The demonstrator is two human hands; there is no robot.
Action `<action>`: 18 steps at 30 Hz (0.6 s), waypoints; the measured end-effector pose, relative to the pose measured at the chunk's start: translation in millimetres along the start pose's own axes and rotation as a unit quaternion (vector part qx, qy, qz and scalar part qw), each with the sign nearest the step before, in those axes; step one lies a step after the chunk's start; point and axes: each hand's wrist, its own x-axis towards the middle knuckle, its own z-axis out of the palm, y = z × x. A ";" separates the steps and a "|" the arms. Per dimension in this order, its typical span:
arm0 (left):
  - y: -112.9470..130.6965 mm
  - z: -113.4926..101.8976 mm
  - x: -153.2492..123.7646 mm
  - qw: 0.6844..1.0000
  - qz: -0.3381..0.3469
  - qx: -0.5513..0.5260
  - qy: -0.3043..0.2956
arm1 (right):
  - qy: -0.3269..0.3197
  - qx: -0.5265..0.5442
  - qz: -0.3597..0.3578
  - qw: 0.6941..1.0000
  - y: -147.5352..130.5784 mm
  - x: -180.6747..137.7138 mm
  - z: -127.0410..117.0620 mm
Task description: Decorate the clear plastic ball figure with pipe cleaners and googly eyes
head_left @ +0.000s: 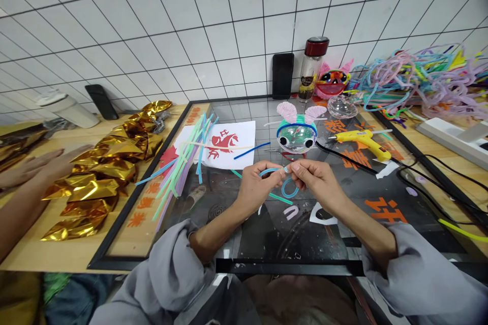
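Both hands meet over the dark glass panel, working on a light blue pipe cleaner [290,189] whose lower part hangs in a curl. My left hand [259,185] pinches it between thumb and forefinger. Close beside it, my right hand [316,179] is closed on the pipe cleaner's end in a pinch. Just beyond the fingers stands a clear ball figure [296,134] with pink ears, round black-and-white eyes and a blue band. A green pipe cleaner [281,198] lies below the hands, near a small lilac U-shaped piece [292,212] and a white paper cutout [322,215].
A yellow glue gun [364,142] lies right, its cable trailing to a power strip [457,137]. Pipe cleaners [185,157] cover a printed sheet [240,134] at left. Gold foil pieces [102,167] lie near another person's arms [30,177]. A bottle [308,73] and phone [282,76] stand behind.
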 end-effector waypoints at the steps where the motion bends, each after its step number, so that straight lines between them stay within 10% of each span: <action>1: 0.5 0.2 -0.1 1.000 -0.001 -0.004 0.001 | 0.003 -0.018 -0.008 1.000 -0.8 -0.5 0.0; 18: -2.2 -0.3 4.3 0.995 -0.054 -0.081 -0.013 | 0.049 -0.092 -0.059 0.993 -14.0 -1.1 -1.0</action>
